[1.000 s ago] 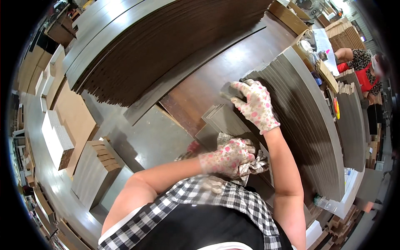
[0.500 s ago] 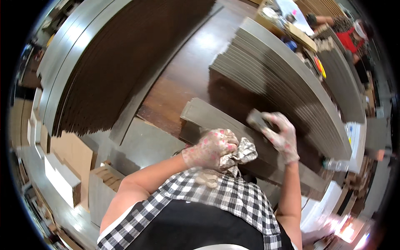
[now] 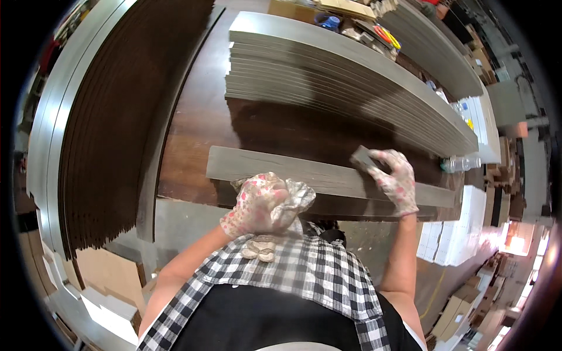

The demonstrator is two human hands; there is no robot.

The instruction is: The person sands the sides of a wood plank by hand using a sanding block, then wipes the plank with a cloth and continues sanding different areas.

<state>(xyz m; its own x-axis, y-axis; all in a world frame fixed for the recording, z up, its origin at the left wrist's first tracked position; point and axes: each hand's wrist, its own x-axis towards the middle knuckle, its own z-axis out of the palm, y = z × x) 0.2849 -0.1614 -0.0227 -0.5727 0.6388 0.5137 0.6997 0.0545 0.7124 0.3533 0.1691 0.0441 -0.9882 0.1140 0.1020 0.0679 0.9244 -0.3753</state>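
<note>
A long grey board with a wood-like grain point(image 3: 275, 167) lies across the brown table before me. My left hand point(image 3: 256, 202), in a white glove with pink spots, is closed around a crumpled, stained white cloth point(image 3: 297, 202) at the board's near edge. In a matching glove, my right hand point(image 3: 399, 180) pinches a small grey block point(image 3: 363, 158), like a sanding sponge, between thumb and fingers. The block is over the right half of the board; whether it touches the surface I cannot tell.
Behind the board stands a long stack of grey boards point(image 3: 351, 55). Another tall stack point(image 3: 55, 128) rises at the left. A clear plastic bottle point(image 3: 461, 164) lies at the table's right end, near white boxes point(image 3: 459, 228). Tape rolls point(image 3: 387, 37) sit among clutter at the back.
The view has turned, so the board now runs more level across it. Both hands keep hold of the cloth and the block. The co-worker at the upper right has mostly left the view.
</note>
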